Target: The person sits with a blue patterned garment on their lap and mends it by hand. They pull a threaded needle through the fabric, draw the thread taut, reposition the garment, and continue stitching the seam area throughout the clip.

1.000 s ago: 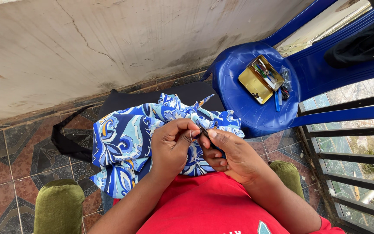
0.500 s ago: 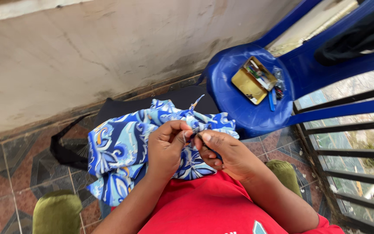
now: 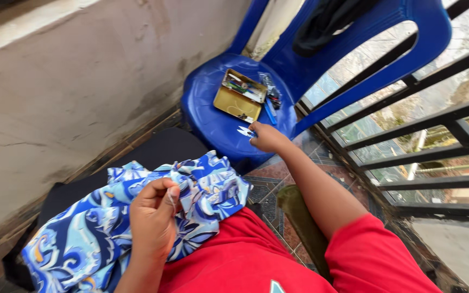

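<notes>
Fabric [image 3: 109, 228], blue-and-white print, bunched on lap near left, long axis left-right. Left hand [image 3: 153, 222] pinches it shut. Right hand [image 3: 267, 137] curled on small snips [image 3: 245, 132], far on blue chair seat [image 3: 213, 122]; grip unclear.

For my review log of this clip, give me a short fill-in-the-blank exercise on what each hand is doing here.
1. The left hand pinches the blue patterned ____ on the lap.
2. The right hand reaches onto the seat of the blue plastic ____.
3. The open gold tin lies on that seat, ____ of the right hand.

Missing words: fabric; chair; beyond
</notes>
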